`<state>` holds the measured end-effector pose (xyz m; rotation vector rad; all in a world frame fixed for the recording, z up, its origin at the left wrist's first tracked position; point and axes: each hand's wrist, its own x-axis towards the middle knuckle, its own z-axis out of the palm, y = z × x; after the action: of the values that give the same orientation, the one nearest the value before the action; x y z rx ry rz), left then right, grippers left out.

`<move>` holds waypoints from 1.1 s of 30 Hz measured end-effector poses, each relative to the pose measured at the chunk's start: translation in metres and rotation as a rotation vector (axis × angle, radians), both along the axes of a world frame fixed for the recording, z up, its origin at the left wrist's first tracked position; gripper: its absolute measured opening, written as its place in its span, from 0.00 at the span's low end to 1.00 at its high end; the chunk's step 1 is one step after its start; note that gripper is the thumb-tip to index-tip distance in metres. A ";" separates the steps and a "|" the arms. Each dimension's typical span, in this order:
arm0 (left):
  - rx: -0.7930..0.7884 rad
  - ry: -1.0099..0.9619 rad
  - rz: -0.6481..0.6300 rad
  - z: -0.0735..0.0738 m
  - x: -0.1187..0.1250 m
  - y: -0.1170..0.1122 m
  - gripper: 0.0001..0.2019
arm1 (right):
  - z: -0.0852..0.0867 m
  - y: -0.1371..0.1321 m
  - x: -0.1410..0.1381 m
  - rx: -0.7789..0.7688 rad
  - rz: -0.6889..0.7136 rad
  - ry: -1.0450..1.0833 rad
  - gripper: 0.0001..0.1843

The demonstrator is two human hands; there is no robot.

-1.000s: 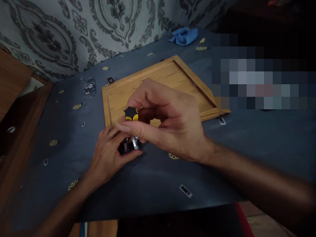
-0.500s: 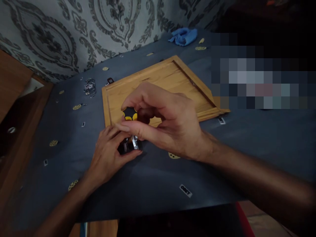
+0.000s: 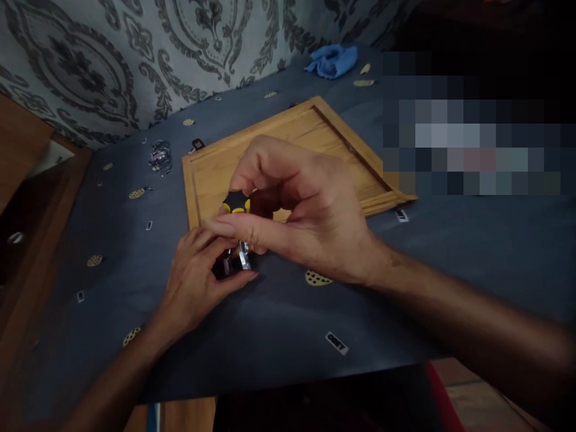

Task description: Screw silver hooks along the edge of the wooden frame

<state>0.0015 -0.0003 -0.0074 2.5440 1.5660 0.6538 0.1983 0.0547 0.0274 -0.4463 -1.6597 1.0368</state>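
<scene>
Between the fingertips and thumb of my right hand (image 3: pixel 315 216) is the black-and-yellow handle of a screwdriver (image 3: pixel 236 201), seen from its end. Its shaft and tip are mostly hidden by the thumb. Just below, my left hand (image 3: pixel 193 276) curls its fingers and thumb around a shiny metal cabinet hinge (image 3: pixel 244 258) at the table surface. Only part of that hinge shows between the fingers. Behind both hands lies a wooden cabinet door (image 3: pixel 216 171) with a raised frame; the right hand covers some of it.
A dark blue patterned cloth covers the table (image 3: pixel 252 342). Small metal hardware (image 3: pixel 161 158) is piled at the left, and a dark small piece (image 3: pixel 197 144) lies by the door's corner. A blue cloth (image 3: pixel 332 61) rests at the back. Wooden furniture (image 3: pixel 27 132) borders the left.
My right hand has shifted and turned slightly around the screwdriver handle. The left hand keeps its grip on the hinge. The whole view has moved a little.
</scene>
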 end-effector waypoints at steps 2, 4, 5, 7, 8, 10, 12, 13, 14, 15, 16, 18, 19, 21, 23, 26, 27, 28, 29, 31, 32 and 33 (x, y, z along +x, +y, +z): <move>-0.025 0.005 0.008 0.000 0.000 0.000 0.16 | 0.004 -0.002 0.001 -0.014 -0.077 -0.023 0.17; -0.061 0.004 0.019 -0.001 -0.001 -0.001 0.17 | 0.008 -0.004 0.002 -0.006 -0.218 -0.039 0.18; -0.077 0.002 0.023 -0.001 -0.001 -0.001 0.17 | 0.010 -0.004 0.003 0.008 -0.276 -0.043 0.19; -0.095 -0.002 0.028 -0.001 -0.002 -0.001 0.16 | 0.011 -0.004 0.005 0.029 -0.320 -0.047 0.21; -0.095 -0.001 0.031 -0.001 -0.002 -0.002 0.16 | 0.011 -0.004 0.005 0.027 -0.312 -0.051 0.21; -0.087 0.007 0.039 -0.002 -0.002 -0.002 0.16 | 0.008 -0.003 0.005 -0.004 -0.255 -0.056 0.19; -0.076 0.013 0.040 -0.002 -0.002 -0.002 0.17 | 0.005 -0.003 0.003 -0.042 -0.187 -0.031 0.18; -0.075 0.014 0.037 -0.002 -0.003 -0.002 0.17 | 0.004 -0.003 0.002 -0.058 -0.156 -0.022 0.19; -0.077 0.014 0.031 -0.002 -0.003 -0.002 0.17 | 0.004 -0.003 0.002 -0.073 -0.130 -0.021 0.19; -0.079 0.012 0.026 -0.002 -0.003 -0.001 0.17 | 0.004 -0.003 0.001 -0.082 -0.113 -0.021 0.20; -0.081 0.010 0.024 -0.001 -0.002 -0.001 0.17 | 0.004 -0.003 0.000 -0.084 -0.105 -0.026 0.21; -0.082 0.010 0.024 -0.001 -0.002 -0.001 0.17 | 0.004 -0.002 -0.001 -0.080 -0.109 -0.043 0.20; -0.080 0.012 0.025 -0.001 -0.002 -0.001 0.17 | 0.004 -0.002 -0.001 -0.073 -0.113 -0.044 0.19; -0.073 0.016 0.025 0.000 -0.001 -0.001 0.18 | 0.003 -0.002 -0.002 -0.068 -0.120 -0.043 0.18; -0.061 0.019 0.022 0.000 -0.001 -0.001 0.17 | 0.001 -0.001 -0.003 -0.062 -0.109 -0.023 0.16; -0.039 0.016 0.007 0.000 -0.002 -0.001 0.16 | -0.001 0.001 -0.002 -0.028 -0.023 0.051 0.11; -0.032 0.015 0.000 0.000 -0.002 -0.001 0.16 | -0.001 0.001 -0.001 -0.023 0.024 0.069 0.08; -0.029 0.016 -0.002 0.000 -0.002 -0.001 0.15 | 0.000 0.001 0.000 -0.035 0.070 0.072 0.06; -0.033 0.019 -0.002 0.000 -0.002 0.000 0.15 | 0.002 0.002 0.001 -0.061 0.113 0.064 0.06; -0.044 0.023 0.002 0.000 -0.002 0.000 0.16 | 0.004 0.001 0.003 -0.139 0.181 0.039 0.07; -0.047 0.022 0.006 0.000 -0.002 0.000 0.16 | 0.005 0.001 0.003 -0.172 0.201 0.040 0.07; -0.047 0.019 0.008 0.000 -0.002 0.000 0.16 | 0.006 0.001 0.003 -0.189 0.212 0.055 0.08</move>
<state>-0.0004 -0.0003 -0.0078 2.5190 1.5787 0.5879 0.2016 0.0556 0.0335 -0.3656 -1.5911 1.3589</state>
